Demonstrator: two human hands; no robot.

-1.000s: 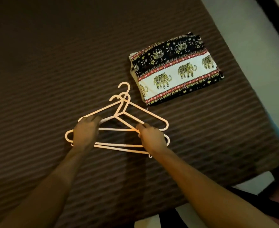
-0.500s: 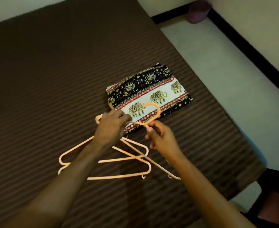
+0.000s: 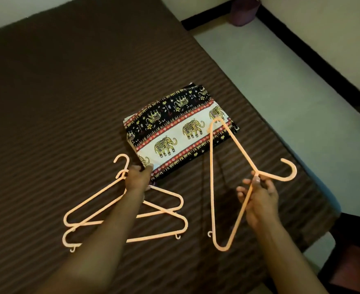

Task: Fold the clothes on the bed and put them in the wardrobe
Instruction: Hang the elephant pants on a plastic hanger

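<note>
Lying beside folded cloth [image 3: 175,132] – two hangers [image 3: 102,211]; purple bin [image 3: 243,11] in far corner.

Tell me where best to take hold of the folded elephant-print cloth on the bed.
Probably grip the folded elephant-print cloth at its near corner, coming from the near-left, where the left hand already touches it. It lies flat, so slide fingers under the edge and support the layers.

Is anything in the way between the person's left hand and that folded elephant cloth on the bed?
Nothing visible is. The left hand is already at the near corner of the folded cloth, above the two hangers on the bed. The right hand holds a third hanger off to the side. No wardrobe is in view.
</note>
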